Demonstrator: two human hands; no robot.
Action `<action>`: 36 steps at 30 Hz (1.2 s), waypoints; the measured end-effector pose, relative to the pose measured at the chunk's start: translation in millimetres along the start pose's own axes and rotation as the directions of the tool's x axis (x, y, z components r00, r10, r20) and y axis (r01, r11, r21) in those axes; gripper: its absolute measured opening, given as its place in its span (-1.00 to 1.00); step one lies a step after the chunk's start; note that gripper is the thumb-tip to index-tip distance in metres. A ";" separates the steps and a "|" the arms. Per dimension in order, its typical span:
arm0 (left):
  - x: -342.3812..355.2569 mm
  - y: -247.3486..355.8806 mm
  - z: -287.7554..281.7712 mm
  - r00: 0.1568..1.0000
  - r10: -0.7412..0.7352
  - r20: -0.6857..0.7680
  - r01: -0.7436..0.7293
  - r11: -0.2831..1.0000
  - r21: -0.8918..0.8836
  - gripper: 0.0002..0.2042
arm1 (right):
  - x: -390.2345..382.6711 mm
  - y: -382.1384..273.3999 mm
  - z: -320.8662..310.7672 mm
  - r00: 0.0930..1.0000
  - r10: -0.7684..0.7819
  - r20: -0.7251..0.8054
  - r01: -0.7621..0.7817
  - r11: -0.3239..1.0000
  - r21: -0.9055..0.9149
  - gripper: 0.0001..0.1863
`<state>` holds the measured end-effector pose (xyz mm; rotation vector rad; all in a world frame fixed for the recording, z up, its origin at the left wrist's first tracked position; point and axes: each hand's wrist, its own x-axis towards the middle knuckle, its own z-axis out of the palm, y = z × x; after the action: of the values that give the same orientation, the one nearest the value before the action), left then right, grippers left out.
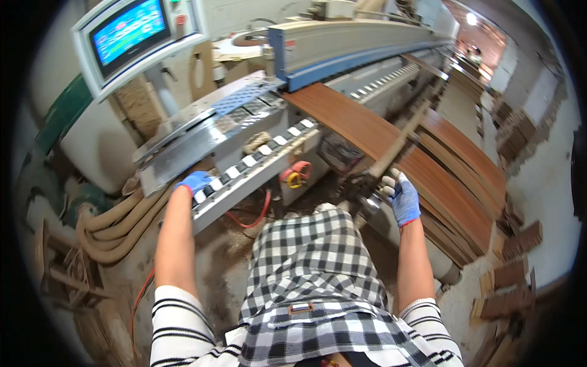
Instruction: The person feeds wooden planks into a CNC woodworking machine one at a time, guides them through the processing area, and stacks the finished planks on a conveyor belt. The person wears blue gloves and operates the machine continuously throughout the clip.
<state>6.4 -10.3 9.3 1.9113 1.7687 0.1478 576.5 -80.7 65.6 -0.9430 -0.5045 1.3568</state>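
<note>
My left hand [195, 181], in a blue glove with a red cuff, is at the near end of a feed track [249, 160] with black and white pads. Its fingers are blurred and partly hidden, so I cannot tell whether they grip the track. My right hand [401, 199], gloved in blue with pale fingertips, is raised beside a long dusty bar [400, 145]. Its fingers are bent and somewhat apart, with nothing visible in them. A brown wood-grain board [348, 125] extends from beneath the long machine beam [361, 52] toward the right, passing under the bar.
More brown boards [468, 156] lie at the right. A control screen [131, 33] stands at upper left. Thick ribbed hoses [113, 235] coil on the floor at left, and a red hose [260, 214] runs below the track. Wood block stacks [504, 293] stand at lower right.
</note>
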 end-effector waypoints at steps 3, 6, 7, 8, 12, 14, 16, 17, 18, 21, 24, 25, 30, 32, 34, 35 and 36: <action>-3.1 -9.8 -0.9 1.000 0.003 -0.019 -0.005 0.997 -0.072 -0.67 | -49.7 -21.7 -64.3 0.931 -0.314 -0.187 0.209 0.877 -0.432 -0.53; 6.8 -29.3 2.5 0.997 0.030 -0.069 -0.042 0.983 -0.178 -0.69 | -72.1 -47.0 -193.0 0.628 -0.694 -0.353 0.416 0.682 -0.601 -0.46; 10.2 -31.9 3.6 0.996 0.038 -0.080 -0.052 0.981 -0.187 -0.70 | -85.3 -60.5 -225.1 0.520 -0.754 -0.401 0.423 0.635 -0.646 -0.43; 12.1 -30.7 3.8 0.997 0.019 -0.081 -0.033 0.983 -0.183 -0.76 | -100.2 -73.7 -242.2 0.422 -0.765 -0.486 0.331 0.629 -0.703 -0.40; 17.8 -23.9 3.6 0.998 0.021 -0.061 -0.033 0.979 -0.202 -0.75 | -138.1 -110.7 -292.3 0.375 -0.615 -0.693 0.137 0.777 -0.615 -0.48; 14.9 -25.1 3.2 0.999 0.007 -0.053 -0.019 0.974 -0.227 -0.73 | -134.1 -110.2 -286.0 0.339 -0.651 -0.679 0.093 0.742 -0.664 -0.52; 12.6 -25.7 3.2 0.999 -0.005 -0.039 -0.005 0.970 -0.243 -0.72 | -136.8 -105.8 -266.0 0.316 -0.734 -0.601 0.051 0.646 -0.762 -0.54; 11.3 -25.9 2.8 0.999 -0.014 -0.036 0.005 0.970 -0.243 -0.72 | -134.5 -102.0 -267.6 0.287 -0.759 -0.584 0.025 0.616 -0.788 -0.55; 10.6 -25.9 3.0 0.999 -0.024 -0.033 0.015 0.970 -0.243 -0.72 | -132.8 -95.3 -272.7 0.258 -0.784 -0.565 -0.001 0.585 -0.811 -0.55; 9.8 -23.8 2.9 0.999 -0.031 -0.031 0.023 0.973 -0.229 -0.74 | -134.5 -83.7 -275.0 0.227 -0.779 -0.584 0.162 0.622 -0.766 -0.63; 15.3 -27.8 4.5 0.999 0.000 -0.038 -0.008 0.976 -0.216 -0.74 | -136.9 -63.6 -306.8 0.331 -0.673 -0.661 0.531 0.712 -0.459 -0.68; 14.4 -31.8 4.9 0.999 0.006 -0.044 -0.016 0.977 -0.213 -0.74 | -143.2 -56.7 -308.1 0.459 -0.583 -0.671 0.545 0.781 -0.305 -0.73; 13.2 -32.6 5.6 0.999 0.011 -0.034 -0.015 0.991 -0.130 -0.70 | -177.5 -51.6 -209.1 0.884 -0.131 -0.449 0.223 0.962 0.158 -0.77; 13.6 -34.2 5.3 0.999 0.021 -0.045 -0.025 0.996 -0.091 -0.70 | -175.4 -41.1 -186.1 0.877 -0.089 -0.473 0.165 0.979 0.122 -0.74; 10.6 -27.0 4.9 0.999 -0.029 -0.029 0.026 0.994 -0.103 -0.69 | -171.2 -33.1 -176.1 0.899 -0.065 -0.432 0.114 0.989 0.089 -0.69; 6.4 -21.0 2.8 0.999 -0.032 -0.031 0.029 0.994 -0.102 -0.68 | -171.3 -28.9 -167.7 0.939 -0.089 -0.331 0.118 0.991 0.069 -0.68; 5.5 -17.1 0.9 1.000 0.009 -0.026 -0.010 0.999 -0.044 -0.67 | -171.6 -22.2 -167.3 0.953 -0.107 -0.283 0.124 0.991 0.041 -0.65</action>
<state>-7.7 -5.3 -0.5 1.8943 1.7591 0.2144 688.5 -290.0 25.9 -1.0224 -0.2966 1.1040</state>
